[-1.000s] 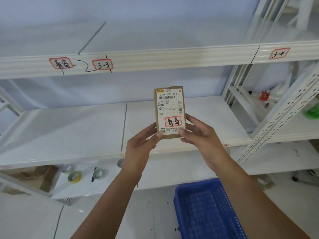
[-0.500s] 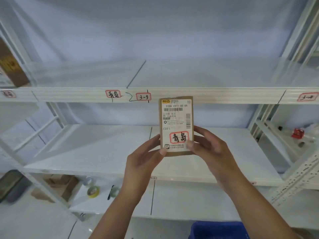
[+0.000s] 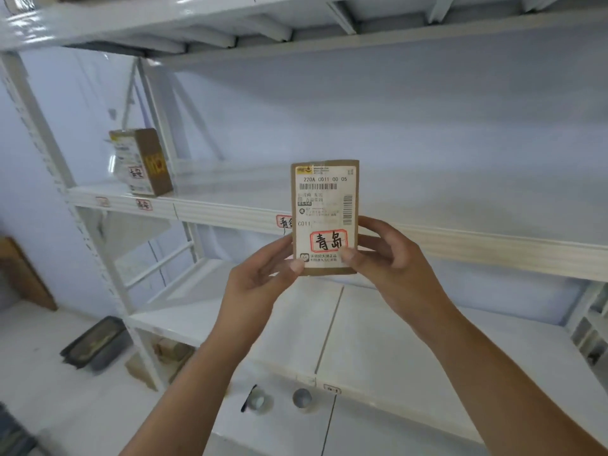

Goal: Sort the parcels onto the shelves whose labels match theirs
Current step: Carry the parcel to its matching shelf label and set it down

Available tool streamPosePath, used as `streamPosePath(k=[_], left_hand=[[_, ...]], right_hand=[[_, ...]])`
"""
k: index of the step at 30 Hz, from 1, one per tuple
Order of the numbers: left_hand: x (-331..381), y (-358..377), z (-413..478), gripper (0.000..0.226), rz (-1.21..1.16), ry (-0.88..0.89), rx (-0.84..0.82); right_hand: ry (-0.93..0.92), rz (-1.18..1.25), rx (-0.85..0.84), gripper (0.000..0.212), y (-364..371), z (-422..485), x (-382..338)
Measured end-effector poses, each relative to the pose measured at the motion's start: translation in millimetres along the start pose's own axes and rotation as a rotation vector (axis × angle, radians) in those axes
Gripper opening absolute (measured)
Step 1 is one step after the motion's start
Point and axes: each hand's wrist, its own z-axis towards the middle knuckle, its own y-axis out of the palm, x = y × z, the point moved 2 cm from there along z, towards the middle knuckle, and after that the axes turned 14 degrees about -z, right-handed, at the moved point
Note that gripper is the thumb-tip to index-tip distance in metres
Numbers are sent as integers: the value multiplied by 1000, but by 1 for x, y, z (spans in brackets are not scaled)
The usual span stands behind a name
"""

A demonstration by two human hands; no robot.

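I hold a small brown cardboard parcel (image 3: pixel 324 209) upright in front of me, its white shipping label facing me with a red-framed handwritten tag 青岛 near the bottom. My left hand (image 3: pixel 263 274) pinches its lower left corner and my right hand (image 3: pixel 388 258) grips its lower right side. Right behind the parcel's left edge, a red-framed shelf label (image 3: pixel 283 221) starting with 青 sits on the front rail of the white shelf (image 3: pixel 460 245); the parcel covers the rest of that label. Another brown parcel (image 3: pixel 143 162) stands on the same shelf level further left.
White metal racking fills the view, with a lower shelf (image 3: pixel 394 340) below my hands and an upper shelf (image 3: pixel 230 24) overhead. Tape rolls (image 3: pixel 301 397) lie on the bottom level. A dark tray (image 3: pixel 95 347) and cardboard pieces (image 3: pixel 26 274) sit on the floor at the left.
My view has tilted up and to the left; the blue basket has dropped out of sight. The parcel stays in both hands and now partly covers the 青 shelf label.
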Motion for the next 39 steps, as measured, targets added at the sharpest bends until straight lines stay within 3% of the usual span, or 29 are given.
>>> streamPosePath(k=[9, 15, 29, 39], left_hand=[[28, -31, 51, 48, 199, 44, -110], [33, -51, 105, 52, 283, 52, -217], [10, -77, 211, 62, 432, 6, -442], [-7, -80, 236, 71, 432, 2, -507]], right_hand=[[-79, -112, -26, 56, 13, 45, -31], [-96, -183, 54, 62, 32, 75, -42], [70, -311, 217, 61, 71, 128, -42], [107, -373, 159, 63, 66, 142, -32]])
